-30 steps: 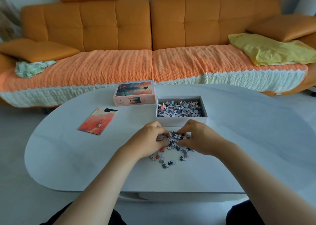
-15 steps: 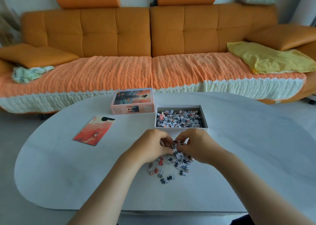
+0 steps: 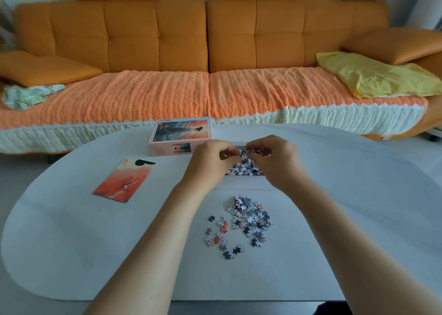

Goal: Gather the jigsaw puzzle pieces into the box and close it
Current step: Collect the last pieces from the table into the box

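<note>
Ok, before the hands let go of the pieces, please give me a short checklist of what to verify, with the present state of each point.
1. Both hands over the open box: ok. Left hand and right hand are above its tray.
2. Pieces in the grip: ok, some show between the fingertips; how many, cannot tell.
3. Box has room: cannot tell, the hands hide most of the inside.
4. All pieces gathered: not ok. A loose pile of pieces lies on the table in front of the box.
5. Lid within reach: ok, it lies just left of the box.
6. Box ready to close: not ok, not yet.
</note>
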Tool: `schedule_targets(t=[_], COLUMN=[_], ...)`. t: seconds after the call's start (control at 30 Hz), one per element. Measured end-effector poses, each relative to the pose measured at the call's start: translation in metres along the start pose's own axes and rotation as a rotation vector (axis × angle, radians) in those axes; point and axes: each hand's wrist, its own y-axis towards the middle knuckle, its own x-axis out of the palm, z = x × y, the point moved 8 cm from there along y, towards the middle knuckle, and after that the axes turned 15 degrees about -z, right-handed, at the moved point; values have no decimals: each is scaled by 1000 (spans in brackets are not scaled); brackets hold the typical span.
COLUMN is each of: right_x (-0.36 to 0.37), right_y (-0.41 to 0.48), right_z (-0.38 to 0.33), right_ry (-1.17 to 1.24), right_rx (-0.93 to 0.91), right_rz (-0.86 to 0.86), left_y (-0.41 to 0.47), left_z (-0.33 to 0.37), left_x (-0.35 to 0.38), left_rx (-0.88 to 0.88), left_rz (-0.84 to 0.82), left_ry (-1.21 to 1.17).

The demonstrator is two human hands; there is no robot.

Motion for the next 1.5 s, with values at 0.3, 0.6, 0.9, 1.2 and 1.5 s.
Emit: schedule_targets(t=[0.3, 0.6, 0.9, 1.2, 1.5], right_x=[21, 31, 28, 77, 34], right_y=[2, -22, -69, -85, -85], right_z=[19, 8, -37, -21, -9], right_ry=[-310, -254, -297, -505, -297], right_rx=[-5, -91, -359, -327, -89], right_rz=[-169, -251, -239, -496, -500], left_y=[-3, -43, -85, -111, -99], left_z=[-17, -31, 5, -22, -20], left_x=[19, 28, 6, 46, 48], left_rx=[24, -71, 94, -177, -129], left_rz=[-142, -370, -165, -484, -411], left_ry=[469, 479, 536, 524, 343])
